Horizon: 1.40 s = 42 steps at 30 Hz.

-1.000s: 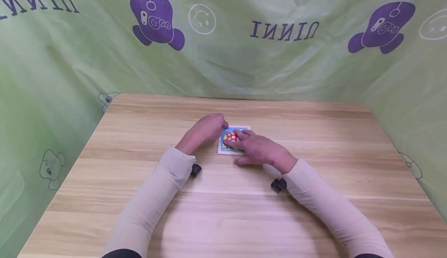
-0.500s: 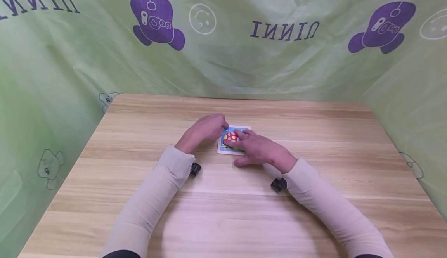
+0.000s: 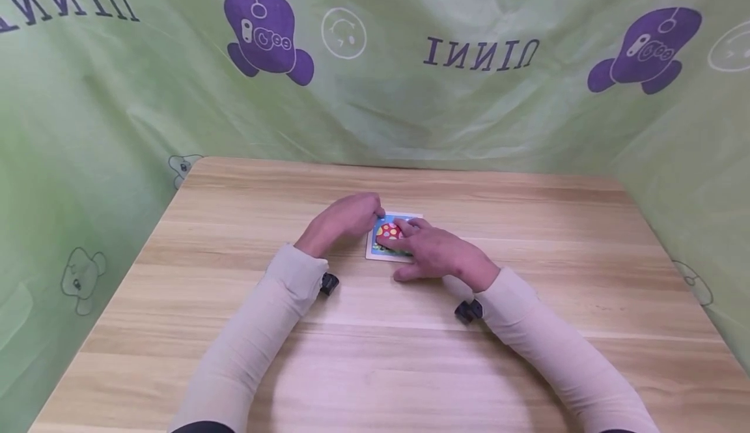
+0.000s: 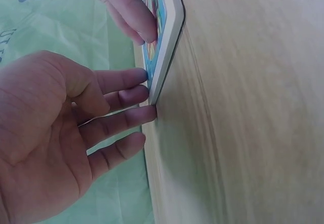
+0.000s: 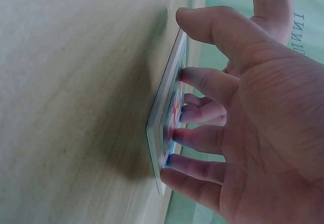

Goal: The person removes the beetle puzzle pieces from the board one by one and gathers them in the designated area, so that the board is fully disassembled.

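A small square picture board with a pale border lies flat on the wooden table, showing a red shape with coloured dots on blue. At its far left corner, my left hand touches it. The left wrist view shows two fingertips on the face and another at the edge, while the thumb stays off the board. My right hand lies over the right part of the picture and hides it. In the right wrist view its spread fingertips rest on the board; the thumb points away along the near side.
The wooden table reaches back to a green printed curtain, which hangs behind it and at both sides. Small black devices sit at the left cuff and the right cuff.
Both hands and the board keep their places. Only a slight shift of the whole head view shows.
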### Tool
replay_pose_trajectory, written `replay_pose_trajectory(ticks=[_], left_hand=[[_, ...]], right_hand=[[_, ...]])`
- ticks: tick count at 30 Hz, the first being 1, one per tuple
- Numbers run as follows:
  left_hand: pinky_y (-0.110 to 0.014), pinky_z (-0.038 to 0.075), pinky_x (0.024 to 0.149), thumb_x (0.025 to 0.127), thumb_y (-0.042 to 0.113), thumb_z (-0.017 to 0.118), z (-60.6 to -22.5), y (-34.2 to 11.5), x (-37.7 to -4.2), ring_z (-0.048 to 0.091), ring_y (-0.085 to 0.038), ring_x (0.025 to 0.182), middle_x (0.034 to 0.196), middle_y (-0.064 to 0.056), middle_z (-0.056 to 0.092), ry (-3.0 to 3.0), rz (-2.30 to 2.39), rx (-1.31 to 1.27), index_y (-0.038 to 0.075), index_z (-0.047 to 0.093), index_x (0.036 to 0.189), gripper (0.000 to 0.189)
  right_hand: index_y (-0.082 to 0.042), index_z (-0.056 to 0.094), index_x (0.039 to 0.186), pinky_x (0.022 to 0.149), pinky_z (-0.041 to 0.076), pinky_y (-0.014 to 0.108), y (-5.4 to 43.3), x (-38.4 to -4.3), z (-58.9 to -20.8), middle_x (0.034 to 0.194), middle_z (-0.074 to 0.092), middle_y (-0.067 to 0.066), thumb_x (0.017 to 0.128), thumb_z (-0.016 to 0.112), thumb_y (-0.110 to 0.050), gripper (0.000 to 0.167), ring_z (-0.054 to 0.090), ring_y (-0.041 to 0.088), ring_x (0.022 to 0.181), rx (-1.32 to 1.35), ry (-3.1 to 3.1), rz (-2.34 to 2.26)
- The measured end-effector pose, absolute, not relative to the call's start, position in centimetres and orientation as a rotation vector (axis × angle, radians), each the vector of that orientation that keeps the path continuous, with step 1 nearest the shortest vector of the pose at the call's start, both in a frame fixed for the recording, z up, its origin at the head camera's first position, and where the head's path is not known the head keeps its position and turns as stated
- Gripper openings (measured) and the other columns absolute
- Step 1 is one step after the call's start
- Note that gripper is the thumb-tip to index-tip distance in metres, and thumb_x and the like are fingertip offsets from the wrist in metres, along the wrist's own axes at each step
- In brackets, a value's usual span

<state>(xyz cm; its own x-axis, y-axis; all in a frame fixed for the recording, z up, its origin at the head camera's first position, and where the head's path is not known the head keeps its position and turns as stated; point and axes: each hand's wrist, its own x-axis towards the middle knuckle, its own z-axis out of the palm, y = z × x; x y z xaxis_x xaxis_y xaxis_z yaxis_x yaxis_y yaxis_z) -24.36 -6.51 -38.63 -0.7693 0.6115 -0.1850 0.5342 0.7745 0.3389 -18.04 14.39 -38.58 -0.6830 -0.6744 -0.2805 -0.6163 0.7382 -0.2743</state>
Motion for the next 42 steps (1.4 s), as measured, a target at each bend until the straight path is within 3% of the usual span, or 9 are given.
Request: replay_pose_trajectory(ticks=[3,7,10,13,16,24,28,33,42], left_hand=[[-0.039,0.049,0.099,0.100,0.000,0.047,-38.7,-6.3,-24.6,0.063,-0.027,0.111,0.120,-0.013,0.066,2.679,0.387,0.899,0.001,0.073,0.124,0.035],[-0.034,0.051,0.079,0.098,-0.001,0.047,-38.9,-5.9,-24.9,0.060,-0.022,0.083,0.090,-0.008,0.063,2.693,0.391,0.906,0.003,0.077,0.098,0.030],[-0.032,0.045,0.065,0.096,-0.001,0.048,-39.1,-5.6,-25.2,0.050,-0.018,0.066,0.071,-0.003,0.052,2.704,0.430,0.892,0.008,0.067,0.075,0.029],[-0.029,0.041,0.062,0.093,-0.002,0.053,-39.3,-5.7,-25.3,0.045,-0.016,0.063,0.066,0.001,0.044,2.711,0.471,0.888,0.012,0.059,0.068,0.029],[-0.030,0.039,0.064,0.091,-0.003,0.057,-39.5,-6.0,-25.4,0.044,-0.016,0.065,0.068,0.000,0.043,2.702,0.495,0.908,0.011,0.057,0.069,0.027],[-0.032,0.043,0.074,0.091,-0.004,0.055,-39.2,-6.1,-25.5,0.053,-0.020,0.079,0.081,-0.005,0.056,2.681,0.473,0.912,0.007,0.071,0.084,0.021],[-0.035,0.049,0.085,0.093,-0.005,0.054,-39.1,-6.1,-25.5,0.059,-0.022,0.092,0.097,-0.008,0.067,2.664,0.479,0.875,0.004,0.078,0.101,0.027],[-0.038,0.050,0.095,0.094,-0.004,0.053,-39.1,-5.9,-25.7,0.062,-0.024,0.103,0.115,-0.011,0.070,2.658,0.519,0.823,0.002,0.076,0.115,0.032],[-0.035,0.051,0.084,0.100,0.003,0.054,-40.1,-5.5,-26.2,0.061,-0.022,0.089,0.099,-0.007,0.067,2.731,0.592,0.698,0.004,0.073,0.103,0.019]], right_hand=[[-0.030,0.040,0.159,0.111,0.037,0.056,14.5,-18.1,-38.6,0.167,0.020,0.022,0.096,0.071,-0.046,0.072,0.023,0.043,0.149,-1.000,2.573,-0.222],[-0.030,0.040,0.159,0.112,0.035,0.056,14.6,-18.2,-38.6,0.166,0.019,0.022,0.096,0.070,-0.046,0.072,0.023,0.043,0.149,-1.020,2.572,-0.213],[-0.030,0.041,0.159,0.113,0.035,0.056,14.6,-18.2,-38.7,0.166,0.020,0.022,0.096,0.070,-0.045,0.071,0.023,0.043,0.148,-1.032,2.576,-0.214],[-0.030,0.042,0.159,0.112,0.036,0.056,14.7,-18.2,-38.8,0.166,0.021,0.021,0.097,0.070,-0.042,0.068,0.024,0.042,0.148,-1.028,2.589,-0.215],[-0.031,0.043,0.158,0.110,0.039,0.057,14.7,-18.1,-38.9,0.165,0.024,0.022,0.100,0.068,-0.036,0.064,0.026,0.043,0.148,-1.034,2.621,-0.214],[-0.028,0.047,0.156,0.107,0.042,0.058,14.6,-18.2,-39.3,0.161,0.031,0.025,0.102,0.064,-0.024,0.056,0.034,0.046,0.143,-1.121,2.674,-0.188],[-0.029,0.048,0.155,0.107,0.041,0.058,14.7,-18.3,-39.4,0.161,0.032,0.025,0.102,0.065,-0.026,0.056,0.035,0.046,0.142,-1.128,2.681,-0.182],[-0.031,0.047,0.156,0.108,0.040,0.058,14.8,-18.4,-39.6,0.162,0.031,0.025,0.103,0.065,-0.026,0.056,0.034,0.045,0.143,-1.116,2.678,-0.184],[-0.030,0.049,0.154,0.111,0.037,0.056,14.9,-18.2,-39.2,0.163,0.030,0.022,0.102,0.065,-0.024,0.055,0.031,0.044,0.146,-1.101,2.648,-0.202]])
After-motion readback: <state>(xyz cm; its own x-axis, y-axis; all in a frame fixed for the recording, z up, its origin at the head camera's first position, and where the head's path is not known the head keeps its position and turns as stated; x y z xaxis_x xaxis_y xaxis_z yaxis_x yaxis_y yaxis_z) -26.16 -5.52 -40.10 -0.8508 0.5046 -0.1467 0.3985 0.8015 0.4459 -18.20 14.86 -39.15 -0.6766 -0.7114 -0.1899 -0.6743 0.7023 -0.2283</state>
